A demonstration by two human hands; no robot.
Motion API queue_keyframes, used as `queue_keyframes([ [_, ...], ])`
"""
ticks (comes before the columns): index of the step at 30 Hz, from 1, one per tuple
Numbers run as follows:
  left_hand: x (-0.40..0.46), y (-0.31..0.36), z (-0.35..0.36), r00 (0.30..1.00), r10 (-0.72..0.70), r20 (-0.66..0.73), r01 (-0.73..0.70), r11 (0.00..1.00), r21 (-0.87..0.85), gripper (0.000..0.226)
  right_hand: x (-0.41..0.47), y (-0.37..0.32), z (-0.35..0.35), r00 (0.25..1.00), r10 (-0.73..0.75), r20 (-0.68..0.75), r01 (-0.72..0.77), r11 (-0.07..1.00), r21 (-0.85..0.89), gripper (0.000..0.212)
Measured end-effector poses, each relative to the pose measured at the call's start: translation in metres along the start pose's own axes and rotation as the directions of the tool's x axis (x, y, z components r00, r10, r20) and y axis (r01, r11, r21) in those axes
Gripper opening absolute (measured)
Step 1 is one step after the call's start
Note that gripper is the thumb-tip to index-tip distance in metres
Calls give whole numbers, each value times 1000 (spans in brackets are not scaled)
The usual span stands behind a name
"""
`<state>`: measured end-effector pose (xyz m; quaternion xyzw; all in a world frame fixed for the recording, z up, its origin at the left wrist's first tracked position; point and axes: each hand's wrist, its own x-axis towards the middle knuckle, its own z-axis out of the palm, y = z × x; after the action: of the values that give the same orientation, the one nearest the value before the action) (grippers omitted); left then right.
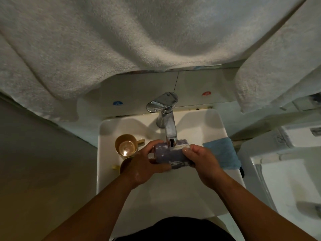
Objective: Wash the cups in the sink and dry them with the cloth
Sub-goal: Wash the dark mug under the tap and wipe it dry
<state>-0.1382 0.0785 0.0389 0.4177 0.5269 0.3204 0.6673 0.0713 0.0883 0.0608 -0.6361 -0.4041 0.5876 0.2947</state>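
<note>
Cups (169,154): 3, cloth (222,153): 1

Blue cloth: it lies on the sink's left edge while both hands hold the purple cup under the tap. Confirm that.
Not quite. The head view shows the blue cloth on the sink's right edge, not the left. The rest holds: the left hand and right hand hold the purple cup under the tap.
</note>
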Motion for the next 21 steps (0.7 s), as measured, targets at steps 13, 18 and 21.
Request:
queue_keyframes([
  [13,2,5,5,986,-117,-116,90,972,-217,29,-4,4,3,981,-97,167,102,994,-24,15],
  [18,-1,0,4,993,-77,-94,63,988,-143,52,-8,5,4,983,-92,156,94,996,-9,18],
  [21,0,-2,7,988,-82,-130,65,989,-132,44,-8,6,3,982,-99,162,105,994,-29,18],
])
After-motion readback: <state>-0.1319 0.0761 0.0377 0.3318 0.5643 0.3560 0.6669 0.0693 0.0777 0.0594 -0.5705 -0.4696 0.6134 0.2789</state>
